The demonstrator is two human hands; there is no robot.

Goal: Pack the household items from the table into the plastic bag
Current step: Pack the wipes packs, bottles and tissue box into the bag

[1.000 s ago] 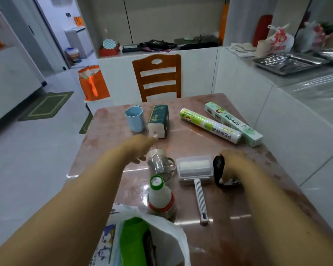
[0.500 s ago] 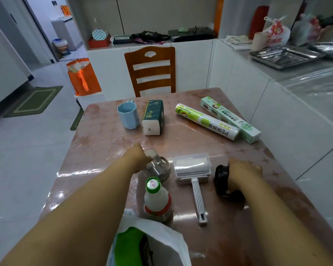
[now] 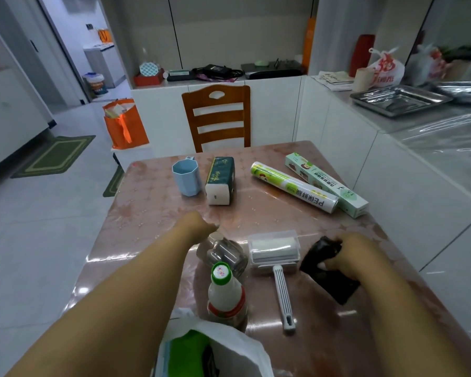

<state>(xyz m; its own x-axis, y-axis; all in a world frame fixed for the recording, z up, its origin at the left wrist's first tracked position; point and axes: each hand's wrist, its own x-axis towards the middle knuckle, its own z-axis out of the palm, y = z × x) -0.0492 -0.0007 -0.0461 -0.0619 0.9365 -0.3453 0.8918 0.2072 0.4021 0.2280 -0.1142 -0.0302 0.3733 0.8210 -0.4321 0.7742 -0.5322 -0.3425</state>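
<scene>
two hands work over the table (image 3: pixel 152 213). left hand (image 3: pixel 199 227) curls onto the clear glass cup (image 3: pixel 223 254); right hand (image 3: pixel 346 254) grips a black roll (image 3: pixel 321 254). plastic bag (image 3: pixel 229 349) sits open at the near edge, beside the white bottle (image 3: pixel 225 292).

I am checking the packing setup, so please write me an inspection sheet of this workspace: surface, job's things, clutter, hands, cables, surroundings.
Surface: glossy pinkish table, glare patches.
Job's things: blue cup, tissue pack, wrap roll, green box, lint roller, white bottle, clear glass tilted, white plastic bag partly filled.
Clutter: nothing seen.
Hands: left hand grips the glass; right hand grips a black bag roll.
Cables: black cords on far counter.
Surroundings: wooden chair, orange bag, steel trays.
</scene>
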